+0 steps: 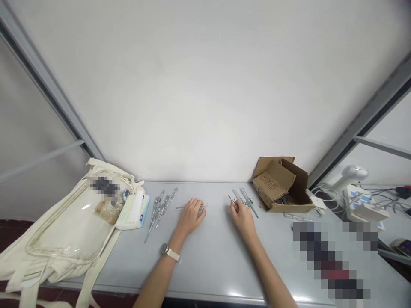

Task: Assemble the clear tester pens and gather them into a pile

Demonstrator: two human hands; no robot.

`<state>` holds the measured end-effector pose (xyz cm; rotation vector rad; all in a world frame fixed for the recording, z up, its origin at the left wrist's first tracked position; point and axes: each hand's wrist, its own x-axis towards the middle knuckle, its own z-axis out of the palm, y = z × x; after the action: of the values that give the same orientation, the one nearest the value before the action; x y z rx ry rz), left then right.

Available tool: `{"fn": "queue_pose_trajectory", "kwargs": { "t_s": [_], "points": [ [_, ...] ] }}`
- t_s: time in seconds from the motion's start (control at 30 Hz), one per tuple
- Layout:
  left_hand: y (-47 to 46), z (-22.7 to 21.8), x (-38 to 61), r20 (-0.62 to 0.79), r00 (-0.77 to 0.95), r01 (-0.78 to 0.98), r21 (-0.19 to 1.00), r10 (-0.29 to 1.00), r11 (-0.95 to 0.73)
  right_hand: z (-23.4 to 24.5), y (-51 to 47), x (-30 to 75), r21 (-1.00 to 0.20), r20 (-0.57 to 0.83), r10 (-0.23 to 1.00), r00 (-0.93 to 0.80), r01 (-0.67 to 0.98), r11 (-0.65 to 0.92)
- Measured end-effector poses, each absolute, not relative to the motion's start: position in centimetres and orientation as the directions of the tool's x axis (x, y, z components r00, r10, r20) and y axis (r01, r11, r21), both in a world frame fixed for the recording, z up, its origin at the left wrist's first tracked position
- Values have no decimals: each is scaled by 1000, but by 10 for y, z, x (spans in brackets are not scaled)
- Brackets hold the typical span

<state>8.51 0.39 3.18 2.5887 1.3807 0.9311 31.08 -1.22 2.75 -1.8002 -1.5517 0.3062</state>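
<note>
My left hand (192,212), with a watch on its wrist, is curled over a clear-handled screwdriver (179,208) on the grey table. The metal shaft sticks out to the left and part of the handle shows by the thumb. Just right of that thumb lies a tiny clear piece (207,205), too small to name. My right hand (242,217) is closed on a second screwdriver (230,199); its thin metal tip points up and left, and the fingers hide the rest. Beyond the right hand lie a few clear-handled screwdrivers (246,196).
A loose group of several screwdrivers (161,208) lies left of my left hand. Further left are a tissue pack (134,211) and a cream bag (69,218). An open cardboard box (272,184) holds thin dark pieces at the right, near cables and a power strip (356,199).
</note>
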Motion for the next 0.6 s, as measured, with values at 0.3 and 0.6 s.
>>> {"fn": "queue_pose_trajectory", "kwargs": {
  "t_s": [0.3, 0.6],
  "points": [
    [4, 31, 85, 484, 419, 719, 339, 768, -606, 29, -15, 312, -267, 113, 930, 349, 912, -310],
    [4, 31, 85, 476, 422, 728, 330, 772, -601, 23, -11, 309, -265, 196, 929, 313, 929, -257]
  ]
}}
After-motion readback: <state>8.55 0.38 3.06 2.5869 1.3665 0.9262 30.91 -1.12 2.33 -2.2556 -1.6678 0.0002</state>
